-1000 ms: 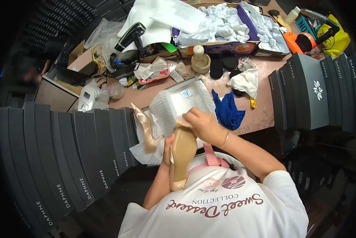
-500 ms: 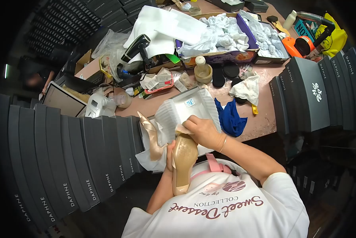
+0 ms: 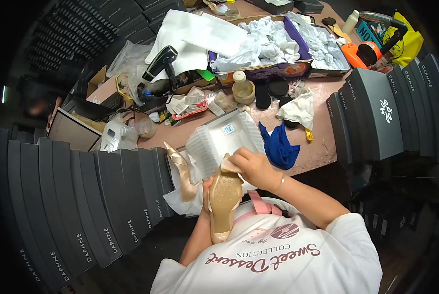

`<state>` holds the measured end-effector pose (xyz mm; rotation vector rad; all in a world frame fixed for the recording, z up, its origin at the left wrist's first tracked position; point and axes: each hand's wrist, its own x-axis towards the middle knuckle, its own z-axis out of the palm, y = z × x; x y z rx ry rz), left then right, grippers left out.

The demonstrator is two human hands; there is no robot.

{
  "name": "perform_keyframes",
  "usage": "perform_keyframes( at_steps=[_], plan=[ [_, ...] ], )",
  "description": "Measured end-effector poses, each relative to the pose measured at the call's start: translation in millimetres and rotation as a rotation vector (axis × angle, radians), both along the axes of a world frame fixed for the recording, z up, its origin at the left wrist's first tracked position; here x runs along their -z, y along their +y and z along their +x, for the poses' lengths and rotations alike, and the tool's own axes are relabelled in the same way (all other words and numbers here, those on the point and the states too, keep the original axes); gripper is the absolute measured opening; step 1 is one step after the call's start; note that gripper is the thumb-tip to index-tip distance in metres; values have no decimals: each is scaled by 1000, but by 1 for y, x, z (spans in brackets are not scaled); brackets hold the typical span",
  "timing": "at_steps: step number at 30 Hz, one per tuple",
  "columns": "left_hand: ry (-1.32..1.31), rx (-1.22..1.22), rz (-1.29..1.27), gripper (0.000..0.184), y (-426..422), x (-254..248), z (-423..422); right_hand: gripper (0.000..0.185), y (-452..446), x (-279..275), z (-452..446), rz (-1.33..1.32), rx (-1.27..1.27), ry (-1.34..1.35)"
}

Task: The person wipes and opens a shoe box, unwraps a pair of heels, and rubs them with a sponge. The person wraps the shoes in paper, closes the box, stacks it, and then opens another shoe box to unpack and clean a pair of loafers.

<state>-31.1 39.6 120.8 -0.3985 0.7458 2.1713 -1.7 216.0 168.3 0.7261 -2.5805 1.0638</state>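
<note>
A beige shoe [image 3: 224, 196] is held sole up in front of my chest. My left hand [image 3: 207, 192] grips it along its left side, and most of the fingers are hidden behind it. At the shoe's far end, my right hand [image 3: 250, 165] is closed on a small beige cloth [image 3: 227, 164] that touches the sole. A second beige shoe [image 3: 181, 169] lies on its side on white paper at the left of an open box [image 3: 227, 130] lined with white wrapping.
Stacked dark shoe boxes stand at the left [image 3: 89, 196] and right [image 3: 376, 115]. On the table [image 3: 177, 132] are a blue cloth [image 3: 279, 146], a white cloth [image 3: 297, 109], a bottle [image 3: 243, 88], a hair dryer [image 3: 161, 63] and a purple box [image 3: 301, 36] of crumpled paper. Another person's arm [image 3: 53, 115] shows at far left.
The camera view has shifted a little. My right hand and the small cloth have moved slightly at the shoe's far end, while my left hand keeps its hold.
</note>
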Motion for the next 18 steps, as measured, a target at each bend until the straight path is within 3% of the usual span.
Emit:
perform_keyframes(
  at_steps=[3,8,11,13,16,18],
  plan=[
    [-61,-44,19,61,-6,4,-12,17,1,0,-32,-49,125,-71],
    [76,157,271,56,-10,14,-11,16,8,-5,-55,32,200,-88],
    [435,-91,-194,55,13,-25,-2,14,-14,-9,-31,44,4,17],
    [528,-193,-357,54,10,-25,4,13,-23,-12,-20,40,-42,50],
    [177,37,33,54,-14,5,-6,12,-2,-4,-56,53,113,-32],
    [91,113,161,54,-17,4,-24,11,-10,-8,-45,63,42,10]
  ],
)
